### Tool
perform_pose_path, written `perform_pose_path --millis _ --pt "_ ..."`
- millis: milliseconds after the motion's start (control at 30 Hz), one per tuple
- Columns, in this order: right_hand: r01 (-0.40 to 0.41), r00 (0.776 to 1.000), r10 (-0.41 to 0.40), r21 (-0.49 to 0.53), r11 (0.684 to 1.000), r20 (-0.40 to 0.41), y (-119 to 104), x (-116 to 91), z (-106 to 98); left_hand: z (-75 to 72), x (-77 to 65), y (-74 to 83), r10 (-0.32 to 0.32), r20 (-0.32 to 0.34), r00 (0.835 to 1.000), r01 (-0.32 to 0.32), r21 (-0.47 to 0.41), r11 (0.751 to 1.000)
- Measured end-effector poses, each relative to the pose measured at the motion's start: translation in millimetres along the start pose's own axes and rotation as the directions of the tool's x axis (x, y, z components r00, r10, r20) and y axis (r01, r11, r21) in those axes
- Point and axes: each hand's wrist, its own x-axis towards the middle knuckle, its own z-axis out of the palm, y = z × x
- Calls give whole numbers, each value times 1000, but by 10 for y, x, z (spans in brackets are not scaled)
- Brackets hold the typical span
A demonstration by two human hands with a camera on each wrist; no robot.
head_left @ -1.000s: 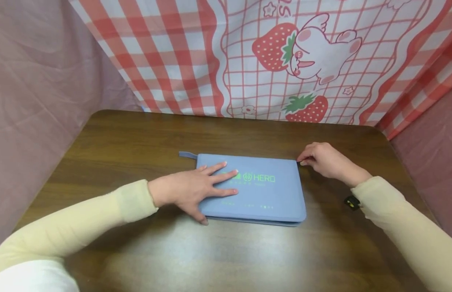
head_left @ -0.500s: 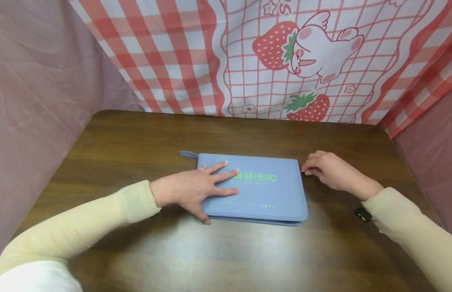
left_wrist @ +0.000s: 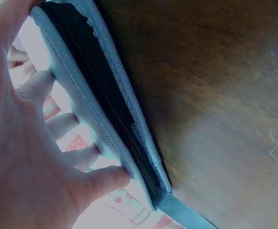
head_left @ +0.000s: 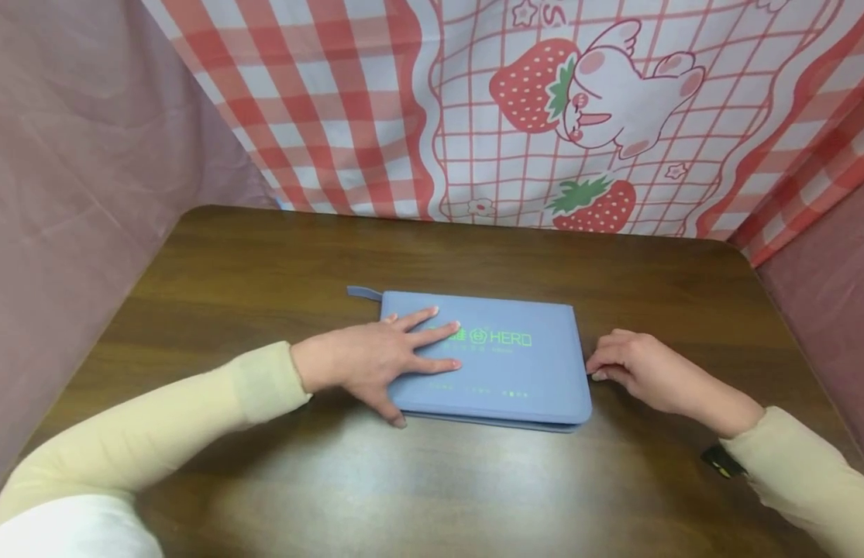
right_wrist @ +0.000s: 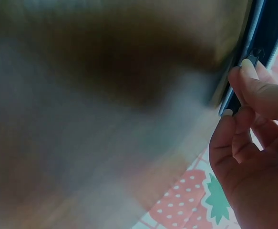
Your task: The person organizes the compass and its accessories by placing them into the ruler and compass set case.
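Observation:
A blue zippered case (head_left: 515,372) with green lettering that includes HERO lies flat on the table. My left hand (head_left: 369,360) rests on its left part, fingers spread across the cover and thumb over the near edge. At the case's right edge, my right hand (head_left: 648,370) pinches the zipper pull (right_wrist: 254,59) between thumb and forefinger. A fabric tab (head_left: 364,293) sticks out at the far left corner. In the left wrist view, the zipper (left_wrist: 88,67) shows as a dark strip between two blue woven edges; the tab leaves its end.
The brown wooden table (head_left: 432,496) extends around the case on all sides. Behind it hangs a red and white checked cloth (head_left: 327,101) with strawberries. Pink cloth (head_left: 90,139) hangs at the left and right.
My right hand has slid along the case's right edge toward me, taking the zipper pull with it. The left hand stays on the cover, and the case lies in nearly the same place.

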Motion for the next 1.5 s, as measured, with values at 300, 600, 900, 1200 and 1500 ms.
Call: perform_pose_path --millis 300,600,900,1200,1500 --pt "64 997 -60 78 995 -47 -191 -170 77 -5 0 -4 -1 2 1000 1 11 1000" --pt "54 993 -32 183 982 -116 -425 -300 136 -4 -12 3 -11 15 1000 11 -1 1000" --pt "-51 991 77 220 974 -112 -768 -299 219 8 -25 0 -9 11 1000 9 3 1000" --pt "-290 953 296 87 953 -65 -1143 -126 274 -6 -41 12 -18 14 1000 18 -9 1000" --pt "-281 955 289 98 955 -70 -1363 132 365 32 -45 66 -45 3 999 45 -42 998"
